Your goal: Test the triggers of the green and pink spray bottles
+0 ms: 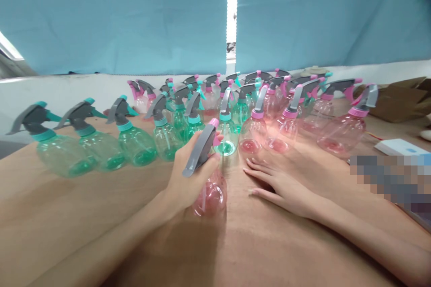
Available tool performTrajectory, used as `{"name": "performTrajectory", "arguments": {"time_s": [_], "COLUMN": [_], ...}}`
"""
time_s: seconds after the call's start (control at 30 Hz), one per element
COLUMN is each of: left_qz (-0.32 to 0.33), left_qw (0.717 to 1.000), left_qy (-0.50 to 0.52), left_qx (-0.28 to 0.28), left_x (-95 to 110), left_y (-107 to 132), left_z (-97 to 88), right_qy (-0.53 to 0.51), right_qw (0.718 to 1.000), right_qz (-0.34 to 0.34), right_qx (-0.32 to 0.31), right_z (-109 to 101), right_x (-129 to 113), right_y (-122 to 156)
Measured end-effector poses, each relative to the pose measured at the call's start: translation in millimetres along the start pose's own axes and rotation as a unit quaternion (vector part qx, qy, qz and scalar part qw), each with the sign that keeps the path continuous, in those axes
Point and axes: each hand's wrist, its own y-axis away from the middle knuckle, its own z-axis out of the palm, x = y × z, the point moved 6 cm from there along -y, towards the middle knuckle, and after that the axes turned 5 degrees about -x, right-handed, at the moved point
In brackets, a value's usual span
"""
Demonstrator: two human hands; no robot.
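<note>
Presently, my left hand (190, 168) grasps a pink bottle (210, 197) near its neck, thumb on the near side. Bottle position: middle of the view, on my side of the front row. Its gray spray head (199, 149) shows above my grip, the pink nozzle (213, 122) pointing away from me. Cannot tell whether the base touches the table (269, 242).

My right hand (283, 186) is released: palm down on the wood, fingers spread, holding nothing. It lies to the right of the held bottle, well apart from it, fingertips near the front pink bottles (252, 136).

Front row, left to right: green bottles (63, 154) first, then pink. Behind these, more bottles of both colors stand close together. Far right: a brown carton (399, 101), with a white object (397, 147) nearer me. Beyond the table: a blue curtain (134, 18).
</note>
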Motion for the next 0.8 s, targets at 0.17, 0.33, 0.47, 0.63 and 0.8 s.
{"name": "performTrajectory", "arguments": {"time_s": [0.17, 0.33, 0.47, 0.63, 0.8], "left_qz": [-0.004, -0.003, -0.004, -0.014, -0.001], "left_qw": [1.0, 1.0, 1.0, 1.0, 0.999], "left_qy": [0.002, -0.001, 0.004, 0.003, -0.012], "left_qx": [-0.014, -0.014, -0.017, -0.021, -0.036], "left_x": [-0.3, -0.2, 1.4, 4.5, 5.9], "left_y": [-0.8, -0.5, -1.2, -1.5, -2.4], "left_z": [1.0, 0.8, 1.0, 1.0, -0.8], "right_qy": [-0.007, -0.007, -0.01, -0.003, 0.002], "right_qw": [1.0, 1.0, 1.0, 1.0, 1.0], "right_qz": [0.002, -0.004, -0.007, 0.0, 0.004], "right_qx": [0.005, 0.008, 0.011, 0.003, -0.005], "right_z": [-0.5, -0.8, 0.1, 0.6, 0.7], "right_x": [0.2, 0.0, 1.1, 1.7, 1.5], "right_y": [0.4, 0.8, 0.8, 0.1, 0.0]}}
